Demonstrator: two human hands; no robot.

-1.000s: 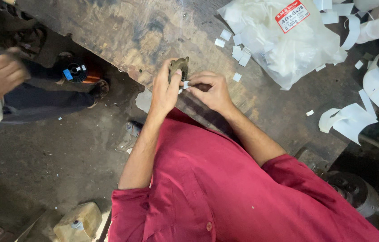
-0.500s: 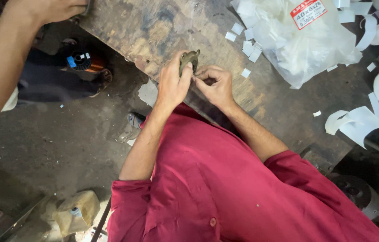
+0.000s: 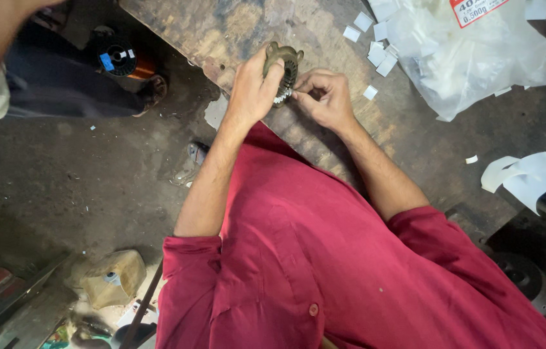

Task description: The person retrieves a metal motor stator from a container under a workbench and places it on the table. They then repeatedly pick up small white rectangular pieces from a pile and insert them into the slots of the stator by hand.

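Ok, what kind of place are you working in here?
Most likely a small motor-winding or repair workshop. The left hand holds a round slotted metal core over a worn wooden bench, the right hand works at it, white paper slips are scattered about, and a copper wire spool sits on the floor.

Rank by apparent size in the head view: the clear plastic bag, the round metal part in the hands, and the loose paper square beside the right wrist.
1. Clear plastic bag, largest by far.
2. Round metal part, partly hidden by the left hand.
3. Paper square, smallest.
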